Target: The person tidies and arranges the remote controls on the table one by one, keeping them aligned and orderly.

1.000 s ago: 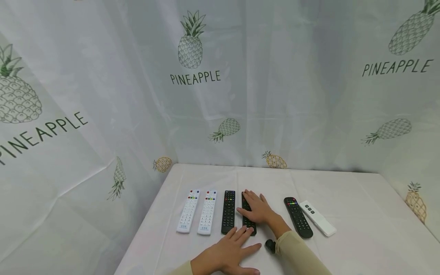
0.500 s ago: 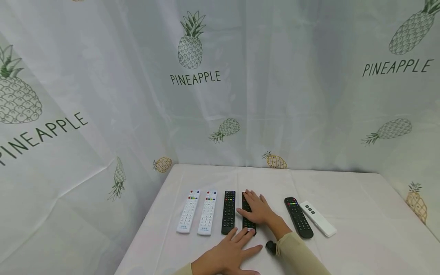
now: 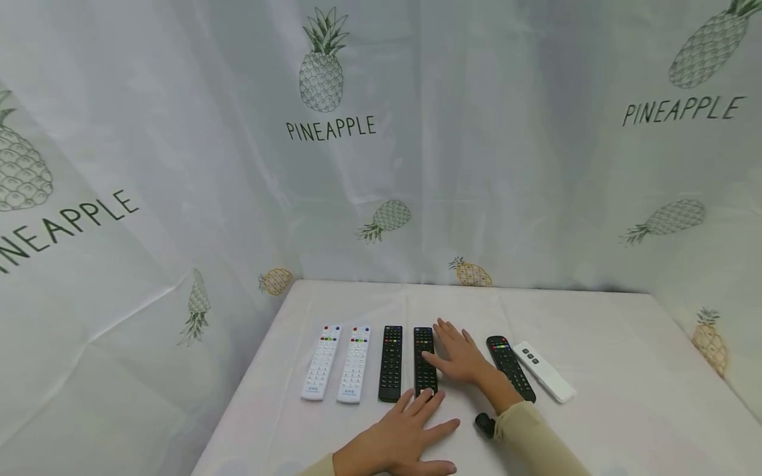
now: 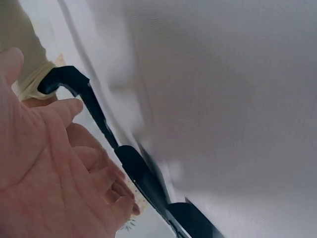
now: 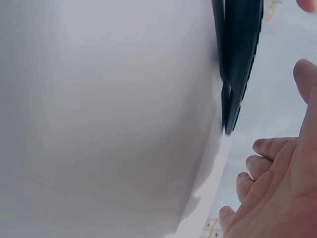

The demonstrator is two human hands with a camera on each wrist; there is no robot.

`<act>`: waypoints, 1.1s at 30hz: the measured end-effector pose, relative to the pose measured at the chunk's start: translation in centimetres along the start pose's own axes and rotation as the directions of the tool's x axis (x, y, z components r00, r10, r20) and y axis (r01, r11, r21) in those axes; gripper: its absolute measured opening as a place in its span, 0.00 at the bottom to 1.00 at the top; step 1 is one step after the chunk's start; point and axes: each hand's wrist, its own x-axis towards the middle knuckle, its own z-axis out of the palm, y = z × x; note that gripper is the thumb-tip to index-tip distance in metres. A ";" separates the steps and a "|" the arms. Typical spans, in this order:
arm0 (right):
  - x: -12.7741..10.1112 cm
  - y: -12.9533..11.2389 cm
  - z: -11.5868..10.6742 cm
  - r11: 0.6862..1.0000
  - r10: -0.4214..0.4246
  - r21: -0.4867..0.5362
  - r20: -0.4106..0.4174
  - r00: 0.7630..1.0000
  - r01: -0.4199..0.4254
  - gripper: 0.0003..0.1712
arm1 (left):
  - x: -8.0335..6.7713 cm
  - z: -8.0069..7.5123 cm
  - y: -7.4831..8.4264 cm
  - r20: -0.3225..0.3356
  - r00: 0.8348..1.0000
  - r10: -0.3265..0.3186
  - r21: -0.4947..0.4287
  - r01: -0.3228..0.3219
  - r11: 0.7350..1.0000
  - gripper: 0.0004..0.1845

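Observation:
My left hand [image 3: 395, 436] is spread flat, its fingertips at the near end of a black remote control [image 3: 424, 357]. To the right of that remote is my right hand [image 3: 463, 358], fingers straight and the thumb reaching over the remote's edge. Whether the thumb touches it, I cannot tell. In the right wrist view the right hand [image 5: 277, 188] hangs open beside a dark remote [image 5: 241, 59] seen edge-on. The left wrist view has the left palm [image 4: 49, 173] near dark remotes [image 4: 141, 173]. A second black remote [image 3: 390, 363] lies parallel on the left.
Two white remotes, one outermost [image 3: 321, 363] and one inner [image 3: 354, 365], lie further left. Right of my hand, a black remote [image 3: 508, 367] and a slim white remote [image 3: 544, 371] slant close together. The white table [image 3: 619, 370] meets a pineapple-print curtain [image 3: 506, 145] at the back.
My right hand has slid right off the black remote, uncovering most of its face. The left hand stays nearly where it was. The head view has shifted slightly.

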 end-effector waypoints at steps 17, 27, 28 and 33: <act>-4.6 4.2 -3.9 0.997 0.073 -0.015 -0.056 0.996 -0.074 0.40 | 2.4 -0.2 3.5 0.049 0.988 0.150 0.224 -0.157 0.962 0.39; -6.0 6.3 -4.8 0.992 0.128 -0.017 -0.033 0.991 -0.129 0.43 | 4.1 -1.3 5.3 0.015 0.979 0.205 0.326 -0.198 0.924 0.39; -6.0 6.4 -4.9 0.991 0.130 -0.024 -0.028 0.991 -0.131 0.44 | 4.3 -1.4 5.4 0.018 0.979 0.203 0.331 -0.197 0.923 0.39; -6.2 6.8 -5.0 0.989 0.139 -0.042 -0.004 0.990 -0.139 0.44 | 5.4 -2.0 6.0 0.040 0.984 0.172 0.365 -0.175 0.915 0.42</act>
